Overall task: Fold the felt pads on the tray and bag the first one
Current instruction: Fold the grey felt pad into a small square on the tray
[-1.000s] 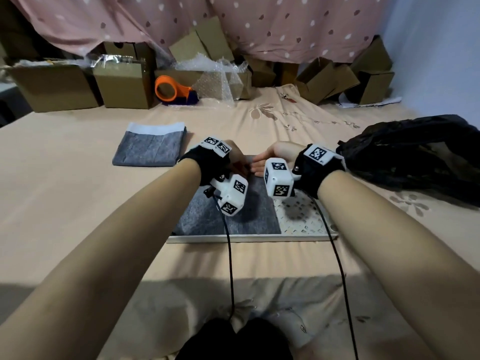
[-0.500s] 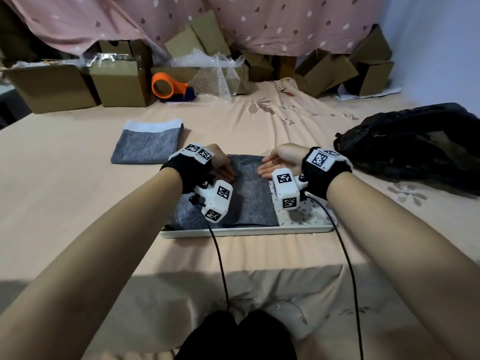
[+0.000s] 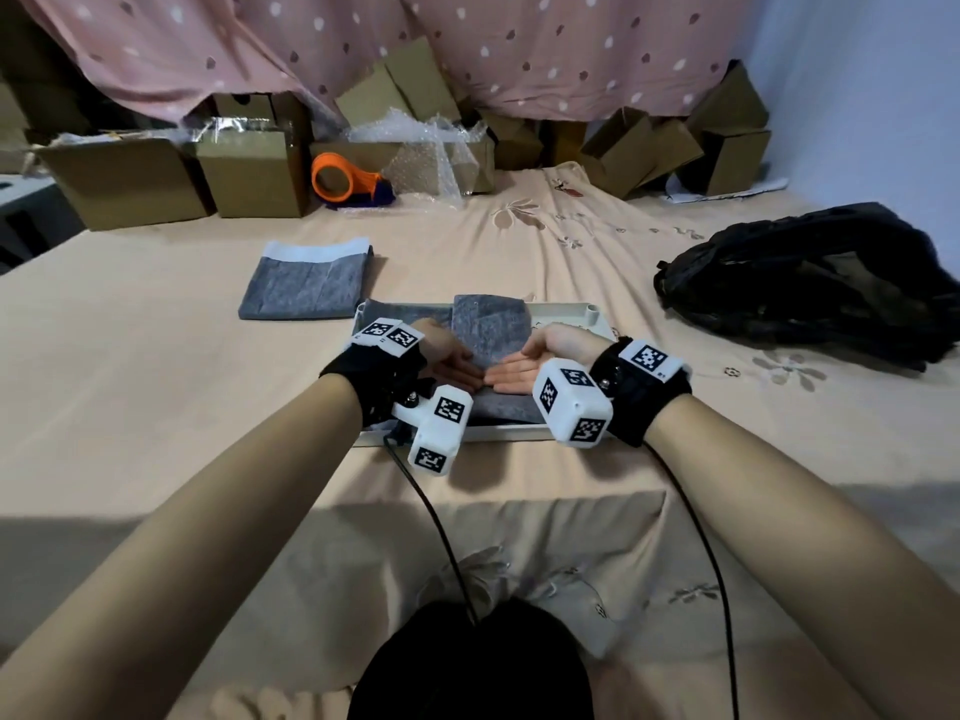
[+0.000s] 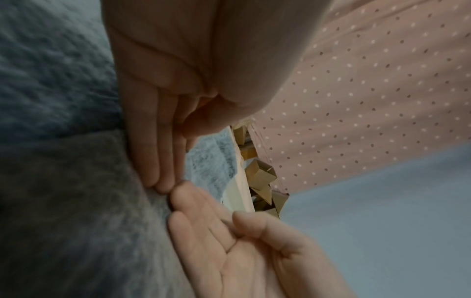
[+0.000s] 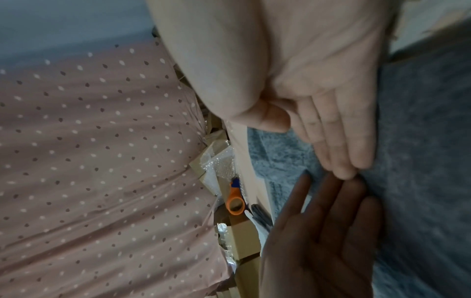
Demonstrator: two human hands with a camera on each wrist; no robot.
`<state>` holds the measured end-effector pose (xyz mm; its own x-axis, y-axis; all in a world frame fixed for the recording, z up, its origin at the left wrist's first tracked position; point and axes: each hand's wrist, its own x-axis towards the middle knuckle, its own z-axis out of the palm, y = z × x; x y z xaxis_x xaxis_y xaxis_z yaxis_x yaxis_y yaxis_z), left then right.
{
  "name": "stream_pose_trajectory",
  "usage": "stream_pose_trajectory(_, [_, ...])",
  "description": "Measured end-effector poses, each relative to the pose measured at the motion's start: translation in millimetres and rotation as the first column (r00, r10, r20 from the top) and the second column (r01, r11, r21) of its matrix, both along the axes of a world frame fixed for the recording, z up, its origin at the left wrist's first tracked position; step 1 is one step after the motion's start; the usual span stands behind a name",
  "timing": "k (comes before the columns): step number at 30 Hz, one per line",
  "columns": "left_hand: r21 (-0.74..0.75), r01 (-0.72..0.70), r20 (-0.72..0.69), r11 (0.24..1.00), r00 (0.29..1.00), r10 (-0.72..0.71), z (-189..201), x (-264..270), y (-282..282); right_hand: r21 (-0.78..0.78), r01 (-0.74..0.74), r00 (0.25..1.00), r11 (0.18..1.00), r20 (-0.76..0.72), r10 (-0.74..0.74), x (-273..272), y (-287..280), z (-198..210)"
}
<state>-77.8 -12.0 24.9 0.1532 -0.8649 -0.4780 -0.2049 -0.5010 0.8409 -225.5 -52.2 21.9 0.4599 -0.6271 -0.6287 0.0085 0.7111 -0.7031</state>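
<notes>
No words or brand names can be read anywhere; the only marks are black and white square patterns on the white blocks strapped to both wrists. A white tray (image 3: pixel 589 314) sits on a bed with a peach sheet (image 3: pixel 130 356), its long side running left to right. On the tray lies a grey felt pad (image 3: pixel 485 330). Its far part stands up and leans toward the person, and its near part lies flat. The left hand (image 3: pixel 449 356) and the right hand (image 3: pixel 540 358) both rest on the pad, palms facing each other, fingers straight and held together. The fingertips of the two hands touch in the middle and press down on the felt along a line that runs left to right. Neither hand grips anything. A second folded grey pad in a clear bag (image 3: pixel 306 280) lies flat on the bed, just beside the tray's far left corner. An orange tape holder (image 3: pixel 343 181) and brown boxes (image 3: pixel 124 181) sit at the back, and a black bag (image 3: pixel 810 278) lies well to the right.
</notes>
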Motion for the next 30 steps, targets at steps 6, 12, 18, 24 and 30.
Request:
stream_pose_trajectory(6, [-0.033,-0.023,-0.005,0.999,1.000,0.023,1.1,8.6,10.5,-0.093,0.037,0.995,0.995,-0.092,-0.045,-16.8,8.6,8.7])
stream_pose_trajectory(12, [-0.068,0.030,-0.081,0.997,0.996,-0.036,11.0,4.1,24.2,-0.087,-0.127,0.992,0.988,0.014,0.128,-23.5,23.7,17.7])
stream_pose_trajectory(18, [-0.004,0.070,0.026,0.998,0.997,-0.069,-0.9,-8.2,28.4,-0.060,-0.180,0.983,0.982,-0.044,0.177,-13.6,38.8,7.5])
stream_pose_trajectory(24, [0.019,0.028,0.037,0.999,0.999,-0.029,-5.9,1.5,30.5,-0.022,-0.156,0.978,0.987,-0.145,0.151,-16.6,35.6,10.0])
stream_pose_trajectory(30, [-0.039,0.061,0.124,0.997,0.991,-0.056,19.9,31.6,38.9,-0.467,-0.418,0.795,0.779,-0.604,0.065,-10.0,47.0,21.3])
